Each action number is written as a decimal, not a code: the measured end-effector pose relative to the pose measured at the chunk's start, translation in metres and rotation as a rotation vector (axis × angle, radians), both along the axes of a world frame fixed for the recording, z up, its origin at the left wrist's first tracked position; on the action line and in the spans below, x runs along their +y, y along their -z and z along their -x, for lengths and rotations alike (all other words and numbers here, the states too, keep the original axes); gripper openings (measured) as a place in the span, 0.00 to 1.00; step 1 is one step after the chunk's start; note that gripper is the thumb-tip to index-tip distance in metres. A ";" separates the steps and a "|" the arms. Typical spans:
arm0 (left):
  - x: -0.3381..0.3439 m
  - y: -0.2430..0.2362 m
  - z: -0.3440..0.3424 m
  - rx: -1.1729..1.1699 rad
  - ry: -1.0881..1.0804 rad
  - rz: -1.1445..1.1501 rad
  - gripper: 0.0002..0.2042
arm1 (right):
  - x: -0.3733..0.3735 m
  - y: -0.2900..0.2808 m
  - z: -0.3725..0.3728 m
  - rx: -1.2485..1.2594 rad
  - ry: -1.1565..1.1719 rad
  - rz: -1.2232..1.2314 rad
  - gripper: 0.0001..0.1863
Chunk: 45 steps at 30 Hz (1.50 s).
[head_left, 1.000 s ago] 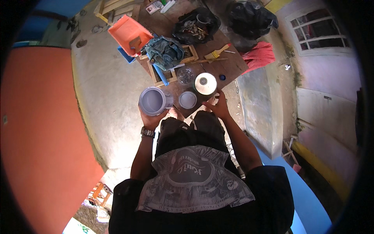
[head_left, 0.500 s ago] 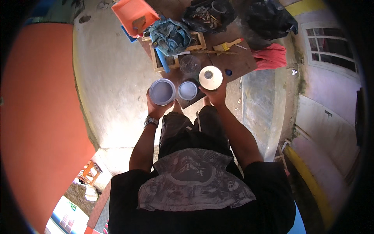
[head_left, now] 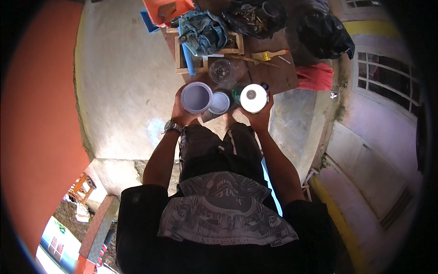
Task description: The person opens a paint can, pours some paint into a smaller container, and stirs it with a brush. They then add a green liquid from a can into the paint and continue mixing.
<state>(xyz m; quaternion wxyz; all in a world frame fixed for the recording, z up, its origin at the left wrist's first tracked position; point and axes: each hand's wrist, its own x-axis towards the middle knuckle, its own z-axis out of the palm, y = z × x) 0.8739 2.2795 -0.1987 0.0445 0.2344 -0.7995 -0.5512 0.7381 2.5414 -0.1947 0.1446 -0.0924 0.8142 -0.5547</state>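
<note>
— What do the hands hold?
— The left hand [head_left: 180,109] grips a lilac tub [head_left: 196,97]; the right hand [head_left: 260,114] grips a white can [head_left: 253,98], both at the desk's [head_left: 278,75] near edge.

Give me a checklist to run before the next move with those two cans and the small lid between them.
1. Left hand has the open can: ok, fingers wrap its side.
2. Right hand has the white-topped can: ok, held from below.
3. Open can upright: ok, its mouth faces up and the pale contents look level.
4. Small round lid secured: cannot tell, it sits between the cans and no fingers show on it.
5. Wooden table has room ahead: not ok, a clear jar and a paintbrush lie near the front edge.
6. White-topped can sealed: cannot tell.
</note>
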 end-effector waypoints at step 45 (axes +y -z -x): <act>0.094 0.089 -0.036 -0.287 -0.701 0.097 0.47 | 0.011 -0.063 0.059 0.482 -0.576 -0.315 0.43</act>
